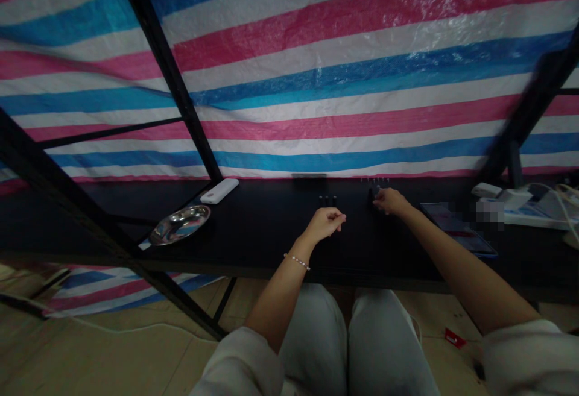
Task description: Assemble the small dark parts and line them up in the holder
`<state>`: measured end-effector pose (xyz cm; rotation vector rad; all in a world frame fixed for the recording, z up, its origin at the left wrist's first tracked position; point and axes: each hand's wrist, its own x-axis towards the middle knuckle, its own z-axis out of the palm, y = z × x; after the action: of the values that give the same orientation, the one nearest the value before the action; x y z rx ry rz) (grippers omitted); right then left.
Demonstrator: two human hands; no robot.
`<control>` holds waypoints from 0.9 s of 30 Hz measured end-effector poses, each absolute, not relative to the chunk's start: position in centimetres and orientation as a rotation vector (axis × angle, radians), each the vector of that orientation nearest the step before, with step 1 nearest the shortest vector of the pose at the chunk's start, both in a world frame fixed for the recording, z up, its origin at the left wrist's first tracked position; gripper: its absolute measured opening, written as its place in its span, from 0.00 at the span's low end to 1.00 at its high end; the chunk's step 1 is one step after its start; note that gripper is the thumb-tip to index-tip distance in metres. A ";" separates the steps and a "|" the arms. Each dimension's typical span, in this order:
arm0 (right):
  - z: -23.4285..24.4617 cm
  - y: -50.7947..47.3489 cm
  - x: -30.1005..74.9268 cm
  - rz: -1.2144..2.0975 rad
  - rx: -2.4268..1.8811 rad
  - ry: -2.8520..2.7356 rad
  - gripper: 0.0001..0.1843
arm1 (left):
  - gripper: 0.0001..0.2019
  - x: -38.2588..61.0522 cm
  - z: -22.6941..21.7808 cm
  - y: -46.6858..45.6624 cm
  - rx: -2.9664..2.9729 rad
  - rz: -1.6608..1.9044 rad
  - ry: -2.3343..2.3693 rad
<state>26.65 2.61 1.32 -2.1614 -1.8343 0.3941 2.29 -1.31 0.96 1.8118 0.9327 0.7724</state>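
My left hand (326, 223) is closed over the black tabletop, thumb and fingertips together; whatever they may hold is too small to make out. Just beyond it, 3 small dark cylinders (327, 201) with paler tops stand upright in a row. Farther right, my right hand (391, 201) pinches at what looks like a small dark cylinder (378, 188), its greyish top showing above the fingers. Another dark upright piece (370, 196) is right beside those fingertips. Along the back edge, several tiny pale pins (375, 179) form a row.
A shiny metal dish (181, 225) and a white power-bank-like block (220, 191) lie at left. At right are a dark tablet (459, 228), white boxes (515, 197) and cables. Black metal posts (167, 70) frame the table, with a striped plastic sheet (344, 82) behind.
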 end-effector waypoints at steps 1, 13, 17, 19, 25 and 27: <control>1.3 2.7 26.9 0.439 -2.157 -1.821 0.10 | 0.10 2.3 1.0 -1.3 1.816 0.772 0.932; 0.0 2.8 27.8 0.508 -2.111 -1.664 0.06 | 0.10 2.3 1.0 -1.3 1.822 0.772 0.931; -0.3 3.0 27.8 0.477 -2.129 -1.647 0.08 | 0.11 2.2 0.9 -1.3 1.828 0.784 0.934; -0.4 3.1 27.9 0.455 -2.143 -1.643 0.08 | 0.11 2.2 0.9 -1.3 1.821 0.792 0.939; -0.7 3.0 28.4 0.376 -2.204 -1.675 0.09 | 0.10 2.2 1.0 -1.3 1.820 0.790 0.953; -0.6 2.8 28.7 0.341 -2.242 -1.715 0.10 | 0.10 2.2 1.0 -1.3 1.822 0.797 0.944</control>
<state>28.70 2.84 -0.63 -2.2417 -1.7154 0.3412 2.18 -1.29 0.97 1.8223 0.9444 0.7966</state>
